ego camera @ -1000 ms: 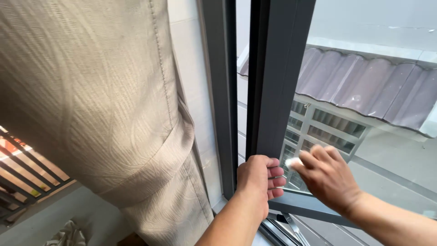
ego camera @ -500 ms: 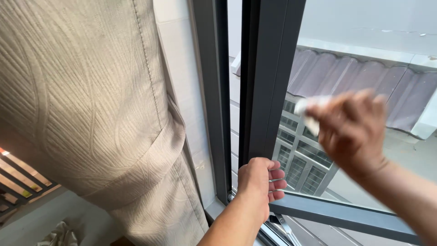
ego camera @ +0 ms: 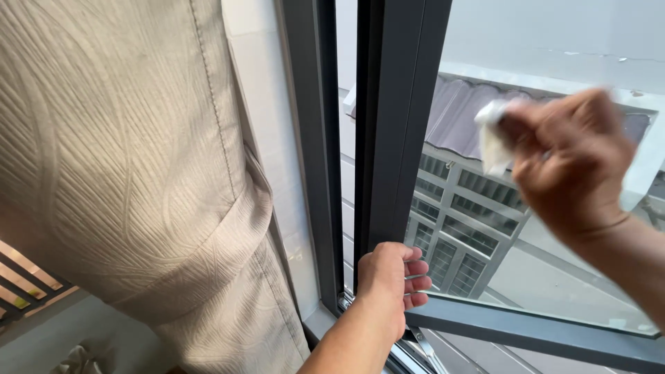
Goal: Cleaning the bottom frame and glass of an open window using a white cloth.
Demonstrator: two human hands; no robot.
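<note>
My left hand [ego camera: 389, 278] grips the lower part of the dark grey window sash frame [ego camera: 396, 118], fingers curled around its edge. My right hand [ego camera: 568, 156] is raised against the window glass [ego camera: 485, 228] and holds a small crumpled white cloth [ego camera: 493, 138] pressed toward the pane. The right hand is blurred from motion. The sash stands slightly ajar, with a narrow gap beside the fixed frame [ego camera: 308, 138].
A beige textured curtain [ego camera: 131, 173] hangs at the left, bunched near the frame. Through the glass lie a corrugated roof [ego camera: 457, 118] and a building with barred windows [ego camera: 464, 235]. The sash's bottom rail [ego camera: 540, 332] runs to the right.
My right hand has risen with the white cloth from beside the left hand near the bottom rail up to the upper middle of the pane. The left hand has kept its grip.
</note>
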